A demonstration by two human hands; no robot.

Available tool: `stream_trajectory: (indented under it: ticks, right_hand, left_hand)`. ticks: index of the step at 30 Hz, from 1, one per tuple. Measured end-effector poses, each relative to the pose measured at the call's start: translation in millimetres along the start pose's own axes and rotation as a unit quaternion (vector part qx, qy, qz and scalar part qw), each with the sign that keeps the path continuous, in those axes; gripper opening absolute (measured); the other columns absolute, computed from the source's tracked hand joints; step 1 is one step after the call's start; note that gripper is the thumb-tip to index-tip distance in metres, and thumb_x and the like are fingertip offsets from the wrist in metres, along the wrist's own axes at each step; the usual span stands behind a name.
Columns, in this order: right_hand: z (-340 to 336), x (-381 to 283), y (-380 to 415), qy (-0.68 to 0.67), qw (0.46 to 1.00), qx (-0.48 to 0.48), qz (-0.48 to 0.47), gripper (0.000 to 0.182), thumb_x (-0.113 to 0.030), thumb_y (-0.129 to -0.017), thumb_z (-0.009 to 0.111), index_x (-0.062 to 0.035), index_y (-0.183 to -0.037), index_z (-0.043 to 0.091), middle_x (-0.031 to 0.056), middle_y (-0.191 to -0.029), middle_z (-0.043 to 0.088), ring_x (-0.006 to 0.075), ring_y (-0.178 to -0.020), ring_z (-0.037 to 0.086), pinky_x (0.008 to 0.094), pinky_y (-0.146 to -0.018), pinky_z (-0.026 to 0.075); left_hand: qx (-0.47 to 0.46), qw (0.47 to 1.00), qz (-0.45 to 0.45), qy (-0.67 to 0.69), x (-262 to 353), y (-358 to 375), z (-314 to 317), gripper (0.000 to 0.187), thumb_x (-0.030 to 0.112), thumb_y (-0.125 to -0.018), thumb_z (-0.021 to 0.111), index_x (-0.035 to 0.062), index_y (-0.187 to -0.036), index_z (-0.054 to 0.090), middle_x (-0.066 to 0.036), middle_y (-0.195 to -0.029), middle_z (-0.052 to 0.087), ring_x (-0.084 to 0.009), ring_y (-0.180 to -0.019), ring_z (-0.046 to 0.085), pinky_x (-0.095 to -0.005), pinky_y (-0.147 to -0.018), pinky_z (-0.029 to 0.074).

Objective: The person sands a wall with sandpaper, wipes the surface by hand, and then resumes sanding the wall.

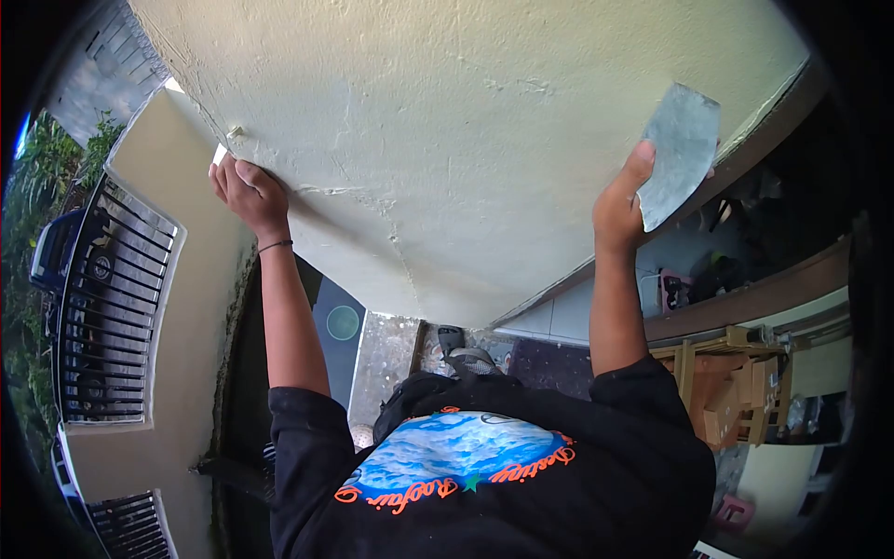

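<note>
My right hand (pixel 619 210) grips a flat, grey, thin sheet (pixel 683 154) with a curved lower edge, thumb on its near face and fingers mostly hidden behind. It is held up near the right edge of the cream wall (pixel 447 121). At the wall's left edge, my left hand (pixel 251 194) is closed, its fingers curled. A small white piece (pixel 220 155) shows just above those fingers; what it is cannot be made out. Cracks and a rough raised line (pixel 363 197) run across the plaster between my hands.
A black-barred railing (pixel 116 307) lies to the left, with a parked vehicle (pixel 58 250) and greenery beyond. Cardboard boxes (pixel 731 401) on a wooden frame and a pink stool (pixel 734 512) stand at the right. Below is a narrow ledge (pixel 384 359).
</note>
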State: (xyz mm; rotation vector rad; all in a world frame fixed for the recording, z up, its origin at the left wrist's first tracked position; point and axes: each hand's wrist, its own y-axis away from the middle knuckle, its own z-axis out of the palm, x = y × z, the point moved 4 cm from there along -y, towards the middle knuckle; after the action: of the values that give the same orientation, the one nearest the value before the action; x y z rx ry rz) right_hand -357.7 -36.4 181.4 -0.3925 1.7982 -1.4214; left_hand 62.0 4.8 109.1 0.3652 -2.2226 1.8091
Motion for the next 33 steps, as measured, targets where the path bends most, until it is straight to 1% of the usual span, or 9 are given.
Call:
stream_trajectory:
  ticks: [6,12,15,19,23,25,29,31,33]
  right_hand:
    - [22,-8,80,0.187,0.933,-0.199,-0.233,0.053,-0.020,-0.091,0.041,0.0007,-0.139,0.030,0.0217,-0.147,0.021,0.0342,-0.140,0.006,0.0548,-0.108,-0.006]
    - [3,2,-2,-0.005,0.999,0.041,-0.031,0.057,-0.029,-0.092,0.039,-0.0003,-0.140,0.028,0.0246,-0.146,0.022,0.0400,-0.137,0.014,0.0587,-0.107,0.001]
    - [14,-19,19,0.229,0.958,-0.034,-0.169,0.053,-0.023,-0.091,0.039,-0.0054,-0.140,0.032,0.0239,-0.146,0.021,0.0387,-0.138,0.013,0.0594,-0.106,-0.001]
    - [6,9,63,0.253,0.930,-0.166,-0.209,0.055,-0.025,-0.090,0.039,-0.0041,-0.140,0.031,0.0253,-0.147,0.016,0.0408,-0.138,0.009,0.0586,-0.107,-0.001]
    - [-16,5,-6,0.160,0.984,0.021,-0.080,0.063,-0.040,-0.097,0.021,0.0074,-0.138,0.024,0.0263,-0.145,0.020,0.0389,-0.137,0.014,0.0537,-0.109,0.007]
    - [-13,2,-15,0.102,0.989,0.067,-0.086,0.060,-0.039,-0.097,0.024,0.0020,-0.140,0.024,0.0277,-0.146,0.018,0.0423,-0.137,0.012,0.0575,-0.107,0.005]
    - [3,10,55,0.230,0.952,-0.145,-0.143,0.069,-0.034,-0.080,0.055,-0.0150,-0.142,0.030,0.0301,-0.146,0.011,0.0461,-0.137,0.007,0.0641,-0.104,-0.001]
    - [5,14,77,0.232,0.938,-0.169,-0.196,0.056,-0.027,-0.092,0.040,-0.0090,-0.143,0.025,0.0258,-0.149,0.005,0.0430,-0.138,0.001,0.0602,-0.105,-0.006]
    - [1,19,65,0.221,0.954,-0.131,-0.155,0.058,-0.025,-0.087,0.046,-0.0113,-0.142,0.030,0.0274,-0.147,0.012,0.0430,-0.137,0.008,0.0622,-0.104,-0.004]
  left_hand:
    - [-0.028,0.999,-0.015,0.023,-1,-1,-2,0.040,0.027,-0.095,0.026,-0.0008,-0.097,0.054,-0.015,-0.099,0.058,-0.0344,-0.101,0.049,-0.0442,-0.103,0.025]
    - [0.014,1.000,0.005,0.020,6,-2,-2,0.040,0.028,-0.095,0.026,-0.0001,-0.097,0.055,-0.015,-0.098,0.058,-0.0334,-0.100,0.050,-0.0440,-0.104,0.025]
    - [0.034,0.999,0.011,0.010,7,-2,-1,0.041,0.028,-0.095,0.026,-0.0003,-0.097,0.055,-0.015,-0.098,0.058,-0.0340,-0.100,0.050,-0.0442,-0.104,0.025]
    - [0.016,1.000,0.008,0.016,5,-2,-2,0.041,0.029,-0.095,0.026,-0.0008,-0.097,0.055,-0.016,-0.098,0.058,-0.0344,-0.100,0.050,-0.0445,-0.104,0.025]
    - [0.017,1.000,0.018,0.009,6,-2,-4,0.042,0.028,-0.095,0.025,-0.0011,-0.097,0.054,-0.016,-0.097,0.058,-0.0349,-0.099,0.050,-0.0448,-0.103,0.025]
    - [0.017,1.000,0.021,0.011,8,-4,-1,0.042,0.028,-0.095,0.025,-0.0012,-0.098,0.054,-0.016,-0.097,0.058,-0.0348,-0.099,0.050,-0.0449,-0.104,0.025]
    - [0.029,0.999,0.015,0.014,12,-5,-3,0.041,0.028,-0.095,0.025,-0.0010,-0.098,0.054,-0.016,-0.097,0.058,-0.0343,-0.099,0.051,-0.0448,-0.104,0.025]
    - [0.019,1.000,0.015,0.015,11,-2,-5,0.041,0.028,-0.095,0.025,-0.0010,-0.098,0.054,-0.016,-0.097,0.058,-0.0342,-0.099,0.051,-0.0448,-0.104,0.025]
    - [0.039,0.999,0.022,0.007,12,-3,-3,0.041,0.027,-0.095,0.025,-0.0009,-0.099,0.054,-0.015,-0.097,0.058,-0.0339,-0.099,0.051,-0.0448,-0.104,0.025]
